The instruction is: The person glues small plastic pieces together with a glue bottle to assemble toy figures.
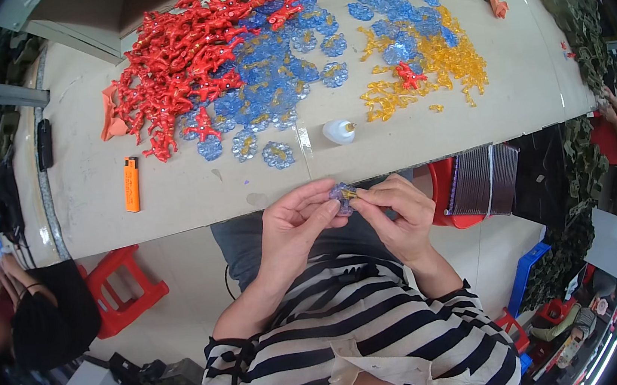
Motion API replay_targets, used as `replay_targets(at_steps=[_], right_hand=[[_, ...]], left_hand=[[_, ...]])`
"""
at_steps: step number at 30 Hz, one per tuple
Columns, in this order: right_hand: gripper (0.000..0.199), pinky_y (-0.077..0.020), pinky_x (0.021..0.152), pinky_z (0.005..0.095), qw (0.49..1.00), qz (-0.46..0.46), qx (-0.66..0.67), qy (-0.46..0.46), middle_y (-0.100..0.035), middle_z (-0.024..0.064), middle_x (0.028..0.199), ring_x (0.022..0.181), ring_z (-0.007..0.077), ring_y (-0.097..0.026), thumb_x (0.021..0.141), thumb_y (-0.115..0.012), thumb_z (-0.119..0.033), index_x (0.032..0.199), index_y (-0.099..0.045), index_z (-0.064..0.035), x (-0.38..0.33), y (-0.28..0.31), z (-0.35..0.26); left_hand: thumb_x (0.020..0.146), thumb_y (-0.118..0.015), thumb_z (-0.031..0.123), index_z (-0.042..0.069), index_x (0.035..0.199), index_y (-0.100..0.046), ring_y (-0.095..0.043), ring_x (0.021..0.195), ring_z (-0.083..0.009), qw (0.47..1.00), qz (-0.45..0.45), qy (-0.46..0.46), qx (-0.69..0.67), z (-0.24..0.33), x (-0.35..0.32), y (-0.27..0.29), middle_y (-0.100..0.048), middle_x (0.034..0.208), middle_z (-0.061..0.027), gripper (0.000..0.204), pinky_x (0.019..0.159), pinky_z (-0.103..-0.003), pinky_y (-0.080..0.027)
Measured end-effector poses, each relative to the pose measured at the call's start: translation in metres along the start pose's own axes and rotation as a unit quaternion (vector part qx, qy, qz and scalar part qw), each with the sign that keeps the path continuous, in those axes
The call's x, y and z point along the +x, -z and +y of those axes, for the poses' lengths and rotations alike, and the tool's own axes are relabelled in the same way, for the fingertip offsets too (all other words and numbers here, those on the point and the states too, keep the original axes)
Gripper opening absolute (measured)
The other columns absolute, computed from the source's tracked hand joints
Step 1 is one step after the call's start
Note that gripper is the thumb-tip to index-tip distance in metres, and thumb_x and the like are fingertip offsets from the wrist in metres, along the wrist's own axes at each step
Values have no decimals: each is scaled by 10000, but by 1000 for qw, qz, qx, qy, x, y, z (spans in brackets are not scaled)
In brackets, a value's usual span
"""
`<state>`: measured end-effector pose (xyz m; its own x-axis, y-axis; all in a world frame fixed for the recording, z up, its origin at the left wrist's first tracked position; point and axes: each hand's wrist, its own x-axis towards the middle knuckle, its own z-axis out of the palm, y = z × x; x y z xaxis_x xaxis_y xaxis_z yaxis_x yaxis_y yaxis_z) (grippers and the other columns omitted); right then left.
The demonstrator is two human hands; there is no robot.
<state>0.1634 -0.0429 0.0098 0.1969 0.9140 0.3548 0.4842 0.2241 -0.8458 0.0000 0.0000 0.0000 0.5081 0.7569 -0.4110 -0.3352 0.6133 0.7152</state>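
Your two hands pinch one small translucent blue flower-shaped plastic piece [341, 197] with a yellow insert [351, 194] at its right edge. You hold it in the air just off the near edge of the surface, above your lap, and your fingertips partly cover it, so its exact tilt cannot be told.

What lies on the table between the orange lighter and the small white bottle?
In the head view, between the orange lighter and the small white bottle lie a few blue translucent flower-shaped pieces, the loose lower edge of the blue pile; otherwise bare table.
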Motion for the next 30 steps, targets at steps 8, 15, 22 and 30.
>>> replay_targets(at_steps=[8,15,22,30], right_hand=[[203,-441,501,269,995,-1,-80,67,-614,89,717,582,198,-561,642,-746,43,824,-662,15,0,-1,-3],[191,-438,499,283,993,-51,-68,79,-608,87,723,579,201,-550,645,-746,17,811,-652,15,6,7,-8],[285,-437,502,278,989,-78,-77,103,-601,69,735,595,195,-552,578,-794,-37,835,-675,-5,12,12,-8],[296,-441,478,274,972,-128,-126,151,-600,79,738,592,191,-547,574,-780,-20,845,-665,11,12,18,-8]], left_hand=[[864,-582,-5,-43,1134,-557,-636,821,-136,1000,13,3,1,-1,1,-3,-645,984,-114,273,754,-263,-549],[852,-604,-2,-38,1035,-596,-622,772,-99,999,26,16,15,2,4,-4,-652,893,-78,187,687,-216,-524],[849,-604,-8,-34,1018,-610,-612,734,-91,998,18,8,59,5,4,-6,-650,849,-66,171,667,-210,-515],[842,-611,-10,-15,1006,-662,-614,706,-109,994,1,-21,105,3,3,0,-661,807,-84,172,651,-225,-518]])
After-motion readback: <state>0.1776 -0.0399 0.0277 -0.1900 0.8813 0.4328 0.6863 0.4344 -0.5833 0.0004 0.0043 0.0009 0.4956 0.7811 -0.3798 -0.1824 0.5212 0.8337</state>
